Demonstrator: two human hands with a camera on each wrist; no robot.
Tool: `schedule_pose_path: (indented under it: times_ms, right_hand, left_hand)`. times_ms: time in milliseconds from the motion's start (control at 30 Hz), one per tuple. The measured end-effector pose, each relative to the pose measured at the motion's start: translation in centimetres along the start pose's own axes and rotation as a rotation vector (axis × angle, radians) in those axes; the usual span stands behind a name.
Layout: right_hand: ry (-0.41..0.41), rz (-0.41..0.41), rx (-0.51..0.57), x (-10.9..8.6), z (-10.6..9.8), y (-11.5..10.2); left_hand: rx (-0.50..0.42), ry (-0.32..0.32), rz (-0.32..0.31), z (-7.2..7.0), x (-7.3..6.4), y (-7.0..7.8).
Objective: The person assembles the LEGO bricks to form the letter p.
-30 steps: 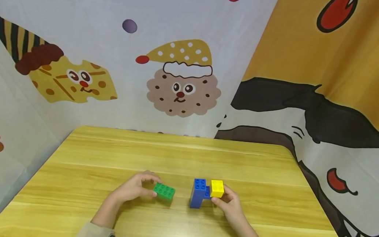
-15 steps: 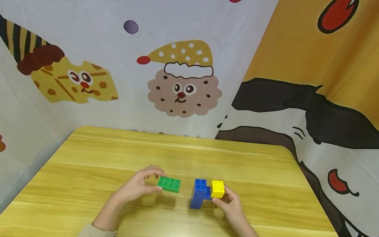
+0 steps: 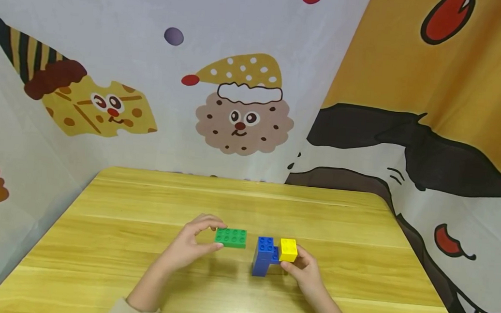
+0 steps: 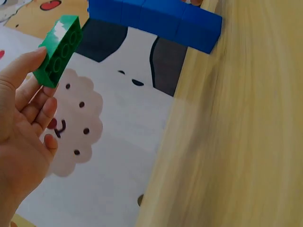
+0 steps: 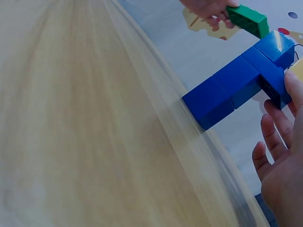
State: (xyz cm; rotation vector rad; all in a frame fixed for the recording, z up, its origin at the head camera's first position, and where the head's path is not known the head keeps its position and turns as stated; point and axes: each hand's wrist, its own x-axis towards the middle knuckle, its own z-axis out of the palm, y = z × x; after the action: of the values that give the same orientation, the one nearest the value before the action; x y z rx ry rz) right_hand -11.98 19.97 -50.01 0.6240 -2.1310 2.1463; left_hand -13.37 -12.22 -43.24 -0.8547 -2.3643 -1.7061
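Observation:
In the head view my left hand [image 3: 188, 244] pinches a green building brick [image 3: 230, 238] by its left end, thumb in front and fingers behind. The green brick [image 4: 60, 49] is off the table, and its hollow underside shows in the left wrist view. Just to its right a tower of stacked blue bricks [image 3: 263, 258] stands upright on the table, with a blue piece jutting out to the right near its top. On that piece sits a yellow brick [image 3: 288, 250]. My right hand [image 3: 307, 272] grips the yellow brick from the right; the right wrist view shows little of it.
The wooden table [image 3: 143, 197] spreads around the bricks, and its far edge meets a printed cloth backdrop [image 3: 251, 25]. More cloth hangs along the left and right sides.
My left hand has raised the green brick off the table and carried it right, closer to the blue tower, levelling it out. My right hand and the tower stay in place.

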Motion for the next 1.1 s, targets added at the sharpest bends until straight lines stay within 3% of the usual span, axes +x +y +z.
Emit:
schedule_pose_path:
  times_ms: [467, 1100]
  right_hand:
    - [0.026, 0.039, -0.020, -0.2, 0.0, 0.0]
    - [0.010, 0.029, 0.014, 0.1, 0.1, -0.2]
  left_hand:
    - [0.034, 0.020, 0.119, 2.2, 1.5, 2.1]
    - [0.046, -0.014, 0.163, 4.9, 3.1, 3.5]
